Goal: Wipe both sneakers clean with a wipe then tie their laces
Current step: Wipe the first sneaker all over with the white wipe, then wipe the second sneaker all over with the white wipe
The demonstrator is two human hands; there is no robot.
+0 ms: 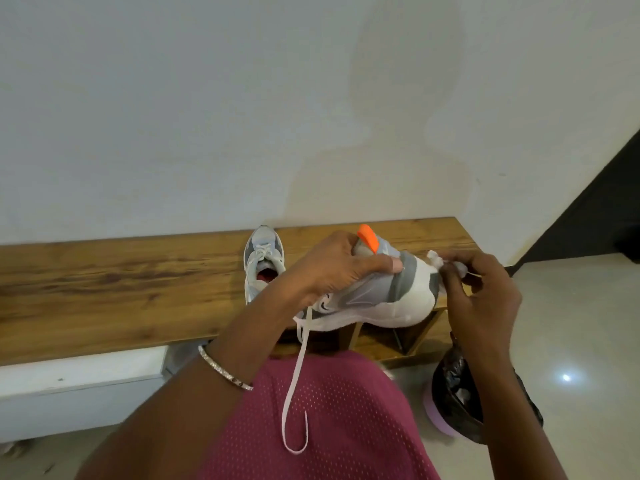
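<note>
My left hand [341,266] grips a grey and white sneaker [388,299] by its collar, beside the orange heel tab, and holds it in the air over the bench's front edge. My right hand [481,292] pinches a crumpled white wipe [437,258] against the sneaker's right end. One loose white lace [294,382] hangs from the sneaker down over my pink-clad lap. The second sneaker [264,261] stands on the wooden bench [121,289] with its toe toward the wall and its laces loose.
A white wall rises right behind the bench. A small bin lined with a black bag [457,400] stands on the pale floor at my right. A white panel [79,386] runs under the bench at left; open cubbies [388,341] sit below the held sneaker.
</note>
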